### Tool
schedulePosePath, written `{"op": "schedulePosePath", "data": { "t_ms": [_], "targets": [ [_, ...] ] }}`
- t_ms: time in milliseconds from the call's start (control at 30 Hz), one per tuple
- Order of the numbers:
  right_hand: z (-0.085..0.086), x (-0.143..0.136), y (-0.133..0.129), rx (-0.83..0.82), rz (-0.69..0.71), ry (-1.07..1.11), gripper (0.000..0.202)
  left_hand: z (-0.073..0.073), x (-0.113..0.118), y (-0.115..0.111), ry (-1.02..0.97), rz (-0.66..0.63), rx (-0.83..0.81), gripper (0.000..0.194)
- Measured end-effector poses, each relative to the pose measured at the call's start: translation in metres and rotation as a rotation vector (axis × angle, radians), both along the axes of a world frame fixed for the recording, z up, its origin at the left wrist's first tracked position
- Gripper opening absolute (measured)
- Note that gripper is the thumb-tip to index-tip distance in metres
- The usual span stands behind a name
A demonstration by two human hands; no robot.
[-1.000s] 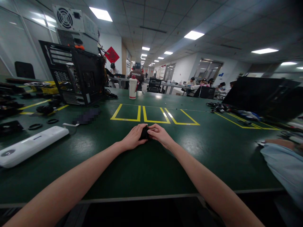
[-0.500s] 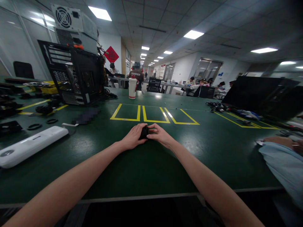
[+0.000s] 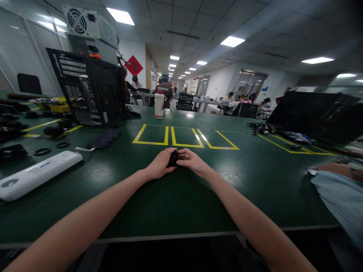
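Observation:
Between my two hands is a small black block-like object [image 3: 172, 158], just above or on the green table [image 3: 181, 204]; I cannot make out its kind. My left hand [image 3: 160, 164] is wrapped around its left side, with the fingers over the top and the thumb below. From the right, the fingertips and thumb of my right hand [image 3: 191, 161] pinch at its edge. Most of the object is hidden by my fingers. Beyond my hands, yellow tape outlines [image 3: 187, 146] mark the tabletop.
To the left lie a long white device [image 3: 42, 173] and black rings [image 3: 42, 151]. A black computer case [image 3: 93, 90] carries power supplies [image 3: 85, 28]. A white cup [image 3: 159, 105] stands farther back. At the right are a co-worker's sleeve [image 3: 337, 192], cables [image 3: 263, 127] and a dark panel [image 3: 309, 113].
My hands and the black object keep almost the same place and grip. The co-worker's hand at the right has shifted very slightly.

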State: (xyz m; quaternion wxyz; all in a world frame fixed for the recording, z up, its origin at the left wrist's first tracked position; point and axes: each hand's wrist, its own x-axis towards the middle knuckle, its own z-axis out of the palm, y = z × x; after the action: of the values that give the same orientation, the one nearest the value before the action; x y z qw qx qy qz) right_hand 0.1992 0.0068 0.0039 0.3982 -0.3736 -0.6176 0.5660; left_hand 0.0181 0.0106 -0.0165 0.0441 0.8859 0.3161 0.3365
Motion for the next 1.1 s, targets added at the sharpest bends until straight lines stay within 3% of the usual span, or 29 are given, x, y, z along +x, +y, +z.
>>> {"op": "schedulePosePath", "data": {
  "t_ms": [100, 300, 700, 900, 1100],
  "targets": [
    [0.001, 0.0009, -0.0023, 0.002, 0.021, 0.007, 0.046, 0.0007, -0.0003, -0.0004, -0.002, -0.009, 0.001, 0.063],
    [0.0014, -0.0062, -0.0028, -0.031, -0.059, 0.051, 0.029, -0.0006, 0.0006, 0.0008, -0.008, -0.002, 0.014, 0.064],
    [0.0019, 0.001, -0.0025, 0.018, 0.008, -0.01, 0.045, 0.0012, -0.0001, -0.0014, 0.008, -0.002, -0.001, 0.063],
    [-0.0018, -0.0046, -0.0004, 0.021, -0.047, 0.031, 0.032, -0.0003, 0.0002, 0.0009, -0.014, -0.003, -0.006, 0.063],
    [-0.0021, -0.0032, 0.0017, -0.03, -0.059, 0.001, 0.037, 0.0006, -0.0002, -0.0003, -0.016, -0.007, -0.022, 0.063]
  ]
}}
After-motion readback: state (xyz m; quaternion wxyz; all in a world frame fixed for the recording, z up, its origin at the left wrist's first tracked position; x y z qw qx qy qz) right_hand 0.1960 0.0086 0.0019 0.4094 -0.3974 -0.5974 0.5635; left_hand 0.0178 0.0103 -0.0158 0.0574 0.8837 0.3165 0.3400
